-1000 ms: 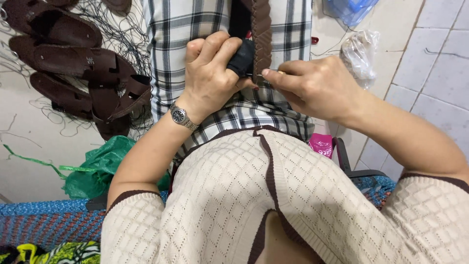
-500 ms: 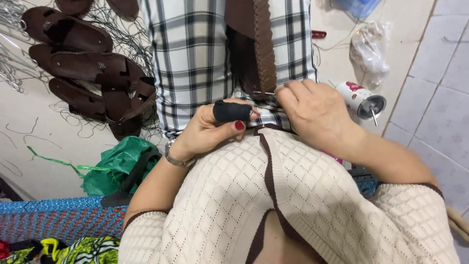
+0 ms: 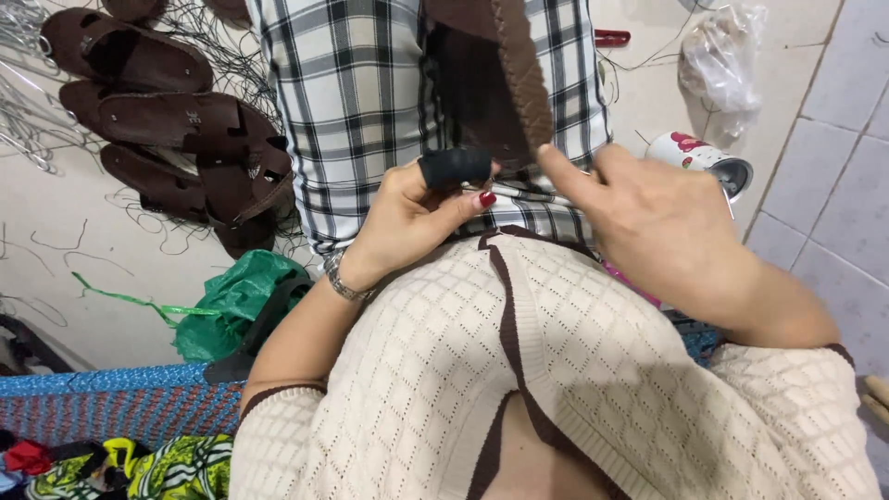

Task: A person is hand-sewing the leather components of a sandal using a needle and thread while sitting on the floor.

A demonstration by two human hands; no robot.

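Observation:
A brown leather piece (image 3: 505,79) with a stitched edge lies on the plaid cloth (image 3: 361,102) over my lap. My left hand (image 3: 412,218) is curled just below it. It wears a black finger guard (image 3: 454,167) on one finger, and the thumb presses against the fingers. A metal watch (image 3: 344,282) sits on that wrist. My right hand (image 3: 653,213) reaches in from the right, its fingertips closed at the piece's lower end. Any needle or thread between the fingers is too small to make out.
Several brown sandals (image 3: 153,125) lie at the left among loose dark threads. A green plastic bag (image 3: 236,301) and a blue woven mat (image 3: 111,407) are at lower left. A white tin can (image 3: 699,157), a clear bag (image 3: 722,56) and a red-handled tool (image 3: 611,37) sit at the right.
Both hands have come down from the middle of the leather piece to its lower end. My left hand has turned so the black finger guard faces up.

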